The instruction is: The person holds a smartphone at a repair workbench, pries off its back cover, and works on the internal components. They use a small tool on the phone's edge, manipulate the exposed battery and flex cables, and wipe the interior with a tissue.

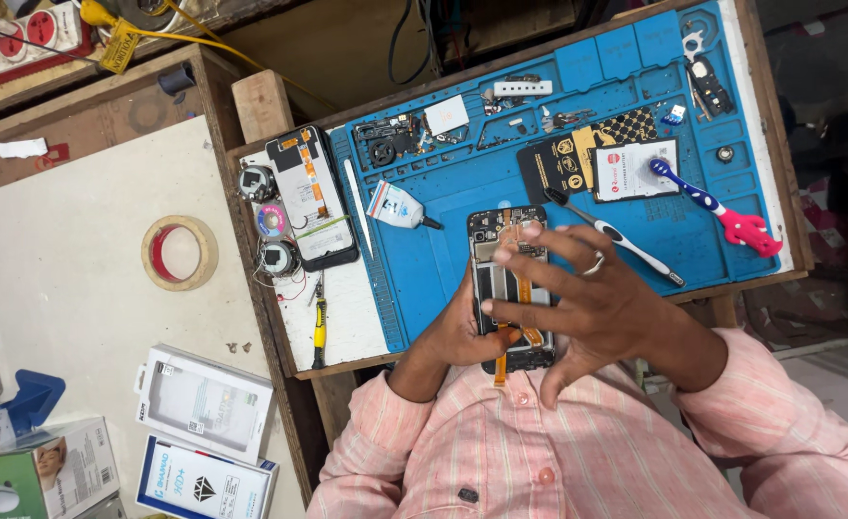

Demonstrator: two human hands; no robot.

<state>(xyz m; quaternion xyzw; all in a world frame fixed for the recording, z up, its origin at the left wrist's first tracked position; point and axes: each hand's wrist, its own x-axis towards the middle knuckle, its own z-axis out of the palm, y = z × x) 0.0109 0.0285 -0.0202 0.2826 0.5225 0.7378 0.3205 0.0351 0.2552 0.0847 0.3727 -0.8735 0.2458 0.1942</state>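
An opened phone (510,252) with its back cover off shows a black frame and an orange flex cable running down its middle. My left hand (454,334) cups it from beneath and from the left side, above the front edge of a blue work mat (462,197). My right hand (592,300), a ring on one finger, lies across the phone from the right. Its fingertips rest on the phone's upper part and on its middle near the flex cable. The phone's lower end is partly hidden by my fingers.
A second opened phone (308,197) lies left of the mat beside small round parts. On the mat are a glue tube (400,207), a black-and-white toothbrush (618,237), a blue-and-pink toothbrush (717,209), flat packets (597,163) and small parts. A tape roll (179,252), a yellow screwdriver (319,325) and boxes (208,404) lie left.
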